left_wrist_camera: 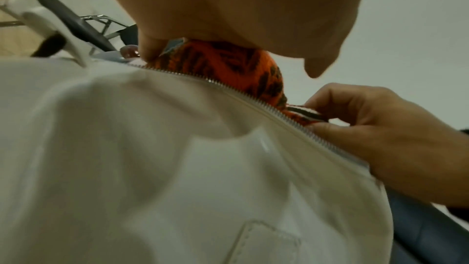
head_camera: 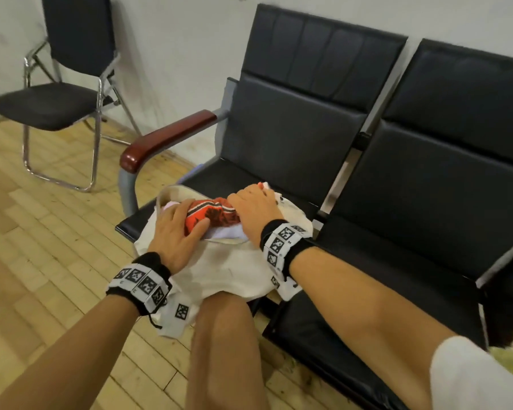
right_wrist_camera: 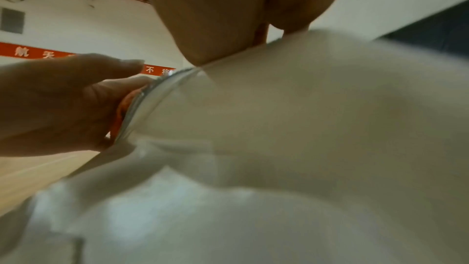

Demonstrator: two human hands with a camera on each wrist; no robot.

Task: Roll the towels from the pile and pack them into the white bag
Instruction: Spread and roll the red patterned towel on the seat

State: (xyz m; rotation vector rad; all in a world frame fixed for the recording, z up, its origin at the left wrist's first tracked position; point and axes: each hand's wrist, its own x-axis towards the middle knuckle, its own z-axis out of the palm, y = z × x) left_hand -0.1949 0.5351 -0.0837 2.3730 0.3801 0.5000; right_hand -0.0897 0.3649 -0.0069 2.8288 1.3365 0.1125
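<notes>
Both hands at mouth of white bag [head_camera: 219,270], head view. Left hand [head_camera: 175,235] palm-down at 9 o'clock end of orange patterned towel [head_camera: 212,216], fingers spread and curved over roll, thumb tucked against towel's near side at 3 o'clock of hand. Right hand [head_camera: 255,210] palm-down at 3 o'clock end of same towel, knuckles raised, fingers curled down past far side of roll. Both forearms extended forward from bottom of frame, converging toward 12 o'clock; black wristbands with white marker tags on each wrist.

Left wrist view: left hand [left_wrist_camera: 241,7] cupped over towel [left_wrist_camera: 228,65], gripping it just above open zipper [left_wrist_camera: 253,99]; right hand [left_wrist_camera: 380,127] at 3 o'clock pinching striped edge of towel between thumb and curled fingers.

Right wrist view: blurred; right hand [right_wrist_camera: 228,17] at 12 o'clock, fingertips down behind bag fabric [right_wrist_camera: 304,127]; left hand [right_wrist_camera: 63,103] at 9 o'clock, fingers curved round sliver of orange towel [right_wrist_camera: 121,107] at zipper line.

Towel rolled, lying half in bag opening, on top of pale pink and white cloth [head_camera: 228,233] already inside. Bag slumped on front edge of black bench seat [head_camera: 279,173], resting against person's knee [head_camera: 222,321] at 6 o'clock. Red-brown armrest [head_camera: 166,140] at 11 o'clock of bag. Folding chair [head_camera: 62,84] at 10 o'clock, well apart, on wood floor [head_camera: 42,232]. Second bench seat [head_camera: 412,247] at 3 o'clock.
</notes>
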